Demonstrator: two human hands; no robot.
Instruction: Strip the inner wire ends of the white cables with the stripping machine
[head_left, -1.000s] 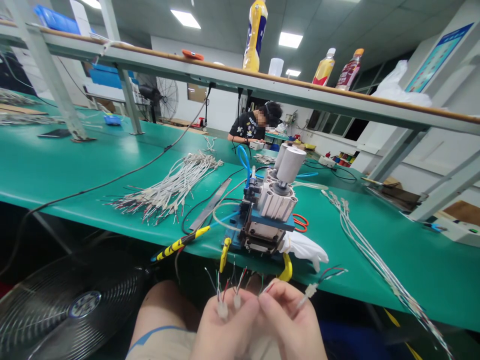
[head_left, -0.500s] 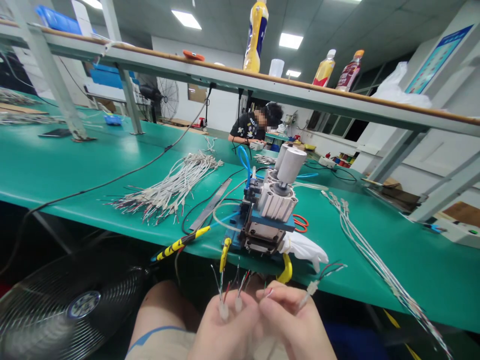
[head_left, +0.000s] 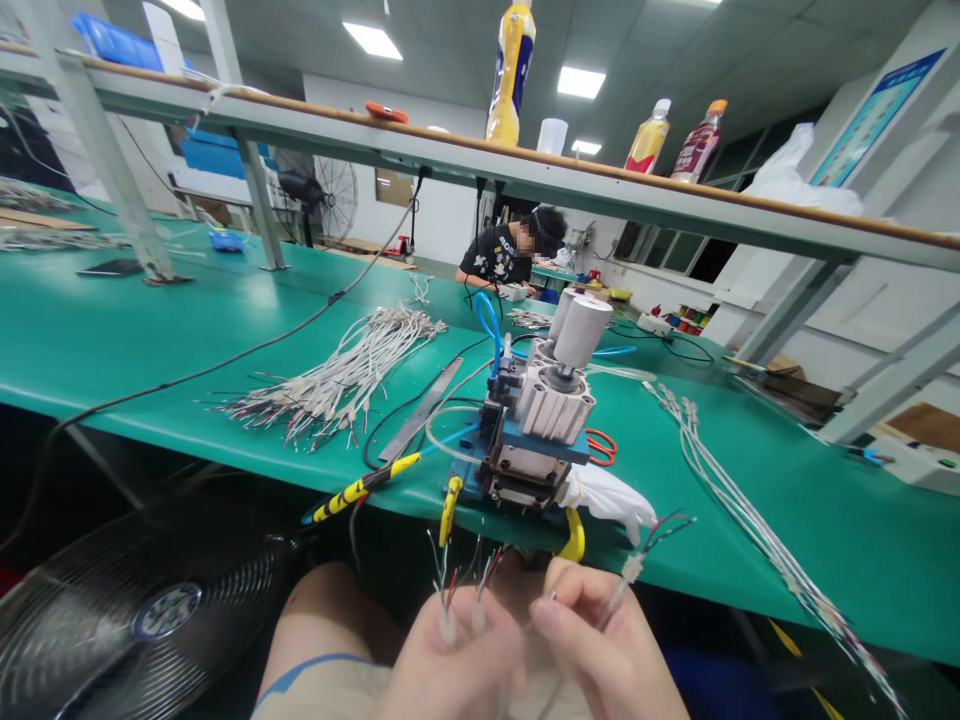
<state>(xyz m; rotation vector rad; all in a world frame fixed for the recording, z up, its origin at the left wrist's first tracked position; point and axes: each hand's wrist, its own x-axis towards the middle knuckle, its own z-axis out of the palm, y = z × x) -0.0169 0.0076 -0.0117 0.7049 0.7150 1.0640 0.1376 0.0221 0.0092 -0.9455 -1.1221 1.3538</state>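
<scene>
- While I run both hands just off the table's point(head_left: 112, 335) front edge, abt mid-length, over the lap, there's cable in each.
- L hand point(head_left: 461, 655): fingers closed round two cables point(head_left: 448, 627), white connectors poking up btwn fingers, colored wire ends fanned upward.
- R hand point(head_left: 611, 640): curled round a third cable point(head_left: 632, 568); its connector sticks out past the fingers, wires splayed up twd front edge.
- R thumb & index pinched tog. on smth tiny; can't tell what.
- Fingertips of both hands v. close; L thumb blurred, so I can't tell if they touch.
- Metal machine point(head_left: 555, 400) sits at front edge, mid, right ahead of my hands; yellow handle point(head_left: 574, 535) curves down past that edge.
- White wrap point(head_left: 611, 497) at machine's R side, by front edge.
- Cable pile point(head_left: 345, 375) L of machine, bare ends twd front edge; steel ruler point(head_left: 420, 410) btwn the two.
- On table's R part I see loose cables point(head_left: 739, 500) running diag. to front edge, wire ends past it.
- Floor fan point(head_left: 169, 610) below front edge, twd L end.
- Co-worker point(head_left: 496, 255) in dark tee beyond far edge.
</scene>
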